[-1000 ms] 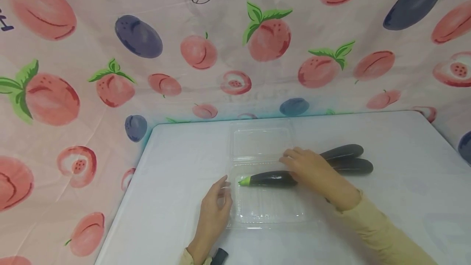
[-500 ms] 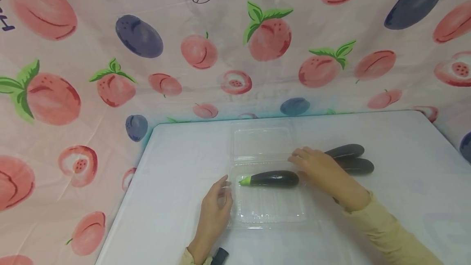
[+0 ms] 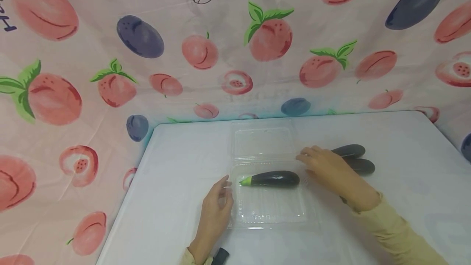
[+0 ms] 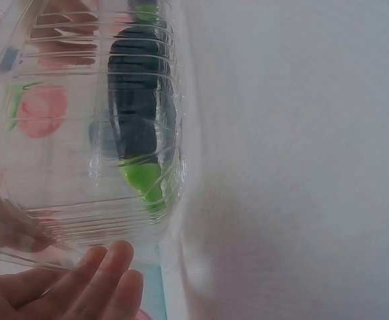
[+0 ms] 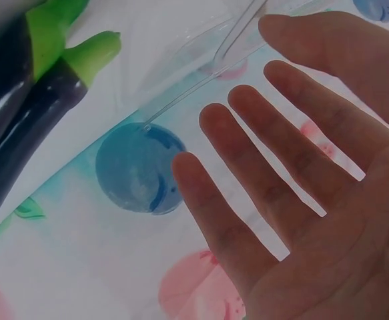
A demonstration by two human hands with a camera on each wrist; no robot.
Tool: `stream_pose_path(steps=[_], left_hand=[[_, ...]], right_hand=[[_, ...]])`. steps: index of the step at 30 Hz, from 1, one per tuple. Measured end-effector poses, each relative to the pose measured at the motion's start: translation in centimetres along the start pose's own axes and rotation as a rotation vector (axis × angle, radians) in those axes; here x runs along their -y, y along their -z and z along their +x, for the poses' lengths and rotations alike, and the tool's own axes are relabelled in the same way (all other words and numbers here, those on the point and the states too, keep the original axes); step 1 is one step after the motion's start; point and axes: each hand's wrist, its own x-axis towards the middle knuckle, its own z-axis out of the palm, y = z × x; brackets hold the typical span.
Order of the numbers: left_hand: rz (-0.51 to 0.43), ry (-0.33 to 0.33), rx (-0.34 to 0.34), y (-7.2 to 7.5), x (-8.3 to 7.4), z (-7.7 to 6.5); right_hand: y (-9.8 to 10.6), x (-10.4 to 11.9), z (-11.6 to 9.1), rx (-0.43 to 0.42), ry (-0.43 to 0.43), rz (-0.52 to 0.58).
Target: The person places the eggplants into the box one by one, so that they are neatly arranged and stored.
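Note:
An eggplant (image 3: 275,179) with a green stem lies in the lower half of a clear plastic clamshell container (image 3: 272,216), its stem end to the left. At the container's left edge rests my left hand (image 3: 215,207), fingers mostly straight, fingertips right at the rim in the left wrist view. My right hand (image 3: 325,171) hovers by the container's right side, apart from that eggplant and holding nothing. In the right wrist view its fingers (image 5: 224,127) are spread and straight. Two more eggplants (image 3: 349,150) lie beyond it, their stem ends hidden behind the hand in the head view.
The container's lid (image 3: 263,140) lies folded back toward the far edge of the white table (image 3: 176,162). A fruit-printed cloth (image 3: 206,89) hangs behind and to the left. A small black object (image 3: 220,255) sits at my left wrist.
My right hand has drawn away to the right from the blunt end of the eggplant in the container, leaving it lying there. My left hand has stayed at the container's edge.

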Motion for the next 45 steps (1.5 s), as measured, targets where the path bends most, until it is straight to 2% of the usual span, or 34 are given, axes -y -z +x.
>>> stream_pose_path(steps=[7, 19, 27, 31, 45], left_hand=[[0.001, -0.005, 0.000, 0.0, 0.0, 0.0], [0.002, -0.001, -0.001, 0.0, -0.2, 0.0], [-0.003, 0.012, 0.009, 0.1, -0.3, 0.0], [-0.003, 0.027, 0.016, 0.2, -0.4, 0.0], [-0.001, 0.009, 0.007, 0.0, -0.1, 0.1]], right_hand=[[0.0, -0.7, -0.4, -0.011, -0.015, 0.000], [-0.3, -2.0, -1.6, 0.020, -0.067, 0.046], [-0.9, -3.1, -2.4, -0.049, 0.000, 0.050], [-1.2, -3.5, -2.7, -0.071, 0.007, 0.046], [-1.5, -4.1, -3.3, 0.017, -0.093, 0.043]])
